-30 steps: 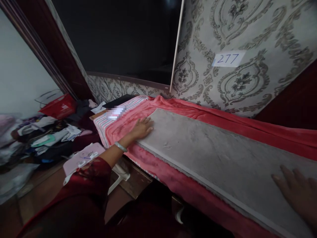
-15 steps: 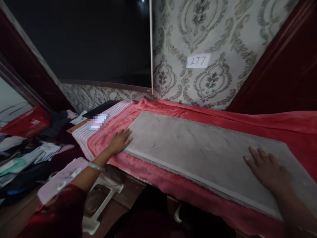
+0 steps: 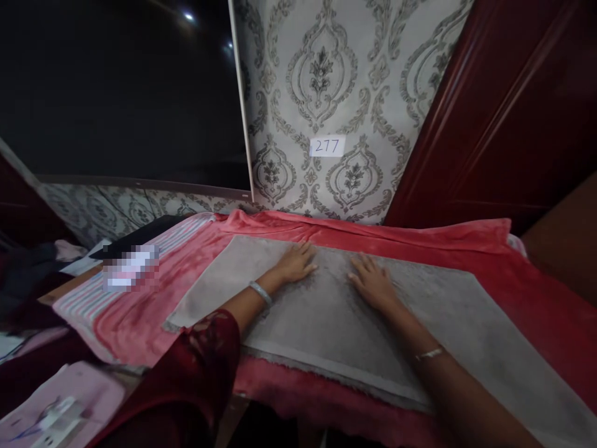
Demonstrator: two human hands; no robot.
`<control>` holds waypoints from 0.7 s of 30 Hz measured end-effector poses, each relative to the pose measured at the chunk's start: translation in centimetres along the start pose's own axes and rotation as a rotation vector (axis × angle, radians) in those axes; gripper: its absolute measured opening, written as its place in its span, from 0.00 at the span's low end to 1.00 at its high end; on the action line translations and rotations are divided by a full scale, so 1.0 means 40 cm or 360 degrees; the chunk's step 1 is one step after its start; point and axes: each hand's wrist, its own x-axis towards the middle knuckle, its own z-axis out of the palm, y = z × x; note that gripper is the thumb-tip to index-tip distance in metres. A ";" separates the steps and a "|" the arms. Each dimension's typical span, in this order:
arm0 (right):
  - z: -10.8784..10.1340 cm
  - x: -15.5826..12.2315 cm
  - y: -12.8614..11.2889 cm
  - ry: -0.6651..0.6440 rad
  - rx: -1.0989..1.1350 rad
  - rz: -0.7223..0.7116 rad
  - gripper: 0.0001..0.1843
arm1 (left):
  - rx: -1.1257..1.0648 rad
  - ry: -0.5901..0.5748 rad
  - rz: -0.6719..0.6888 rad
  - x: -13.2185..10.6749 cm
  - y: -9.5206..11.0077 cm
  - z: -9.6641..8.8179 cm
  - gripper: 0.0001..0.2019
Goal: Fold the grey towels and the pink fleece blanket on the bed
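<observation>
A long grey folded cloth point(image 3: 321, 323), fuzzy along its near edge, lies flat on a red and pink blanket point(image 3: 153, 323). Palm down near the cloth's far edge, left of its middle, is my left hand point(image 3: 295, 264), fingers spread. My right hand point(image 3: 373, 283) also rests flat on the cloth, a little to the right, fingers apart. Neither hand grips anything. Slight creases show in the cloth around the hands.
Behind the blanket stands a patterned wall with a paper label reading 277 point(image 3: 327, 146). A large dark screen point(image 3: 125, 93) hangs at the upper left. A pink board with small items point(image 3: 60, 404) sits at the lower left. Dark red wood panelling point(image 3: 466, 118) rises on the right.
Both hands have moved inward from the cloth's two ends toward its middle and farther from me. The camera view has shifted, so the wall label appears lower and more to the left.
</observation>
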 end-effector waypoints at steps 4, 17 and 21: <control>0.026 0.023 -0.070 -0.0089 0.0027 -0.0160 0.32 | 0.0015 -0.0094 0.0024 0.032 0.027 0.050 0.31; 0.011 -0.135 0.529 -0.0008 -0.0059 0.0705 0.37 | 0.0115 -0.0124 -0.0838 -0.229 -0.440 -0.078 0.32; 0.005 -0.184 0.577 0.0060 0.0035 0.0773 0.38 | 0.0018 -0.0040 -0.0918 -0.289 -0.502 -0.076 0.32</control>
